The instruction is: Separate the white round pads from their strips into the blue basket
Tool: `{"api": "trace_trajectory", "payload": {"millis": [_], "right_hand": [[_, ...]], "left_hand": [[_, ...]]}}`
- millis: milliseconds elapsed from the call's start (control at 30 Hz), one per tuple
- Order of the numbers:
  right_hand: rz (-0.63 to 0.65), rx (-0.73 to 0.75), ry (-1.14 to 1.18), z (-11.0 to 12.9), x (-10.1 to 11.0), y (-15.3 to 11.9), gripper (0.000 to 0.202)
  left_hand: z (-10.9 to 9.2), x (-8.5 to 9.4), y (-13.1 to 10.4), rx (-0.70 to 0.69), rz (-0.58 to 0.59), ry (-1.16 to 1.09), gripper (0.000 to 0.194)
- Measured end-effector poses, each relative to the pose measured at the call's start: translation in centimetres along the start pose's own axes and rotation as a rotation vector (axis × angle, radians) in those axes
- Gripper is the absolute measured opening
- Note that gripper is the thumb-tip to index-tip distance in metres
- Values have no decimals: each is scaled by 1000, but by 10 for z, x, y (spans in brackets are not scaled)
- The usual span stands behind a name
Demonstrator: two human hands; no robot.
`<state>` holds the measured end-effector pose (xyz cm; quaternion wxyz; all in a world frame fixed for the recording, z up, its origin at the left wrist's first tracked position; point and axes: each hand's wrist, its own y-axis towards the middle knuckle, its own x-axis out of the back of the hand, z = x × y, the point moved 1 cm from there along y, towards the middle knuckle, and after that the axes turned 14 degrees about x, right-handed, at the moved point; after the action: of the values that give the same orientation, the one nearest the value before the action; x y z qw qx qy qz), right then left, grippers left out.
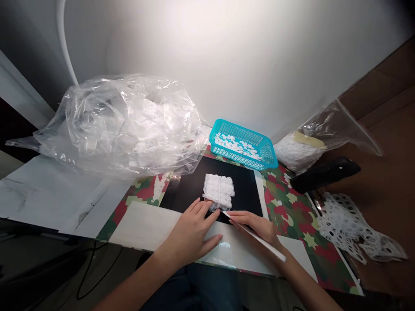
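A small white square sheet with rows of round pieces [219, 189] lies on a black mat [188, 183] in front of me. My left hand [194, 226] rests flat at its near edge, fingers spread and fingertips touching it. My right hand [254, 224] pinches a slim white stick-like tool [264, 244]. The tool's tip points at the sheet's near edge, close to my left fingertips. I cannot make out what exactly the tip touches.
A turquoise basket [270, 151] with white round pieces stands behind the mat. Left is a large clear plastic bag [129, 129] of white material. To the right are another clear bag [298, 151], a black-handled object [324, 172] and a perforated white scrap sheet [350, 224].
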<state>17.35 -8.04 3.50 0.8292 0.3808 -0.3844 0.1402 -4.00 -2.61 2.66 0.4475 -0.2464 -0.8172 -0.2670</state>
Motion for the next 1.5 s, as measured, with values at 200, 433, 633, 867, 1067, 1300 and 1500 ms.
{"api": "trace_trajectory", "payload": {"millis": [200,433,633,867,1067,1300,1500], "right_hand": [[69,161,-291,2,-9,-4,40],[63,227,-430,1,-13,0,46],[48,156,-444,-5,-18,-5,46],[30,156,-433,-2,-15,-2,44],[-27,90,-368,4,-14,3,35],[-89,-53,-174,16,-1,11,20],[-64,-84,-57,12,4,10,18]], "left_hand": [[0,0,0,15,-27,-3,40],[-1,2,2,21,-28,11,38],[-1,1,2,30,-44,3,36],[-3,2,2,32,-21,32,36],[-3,2,2,30,-23,28,36],[-4,3,0,31,22,5,39],[-7,1,0,31,28,23,46]]}}
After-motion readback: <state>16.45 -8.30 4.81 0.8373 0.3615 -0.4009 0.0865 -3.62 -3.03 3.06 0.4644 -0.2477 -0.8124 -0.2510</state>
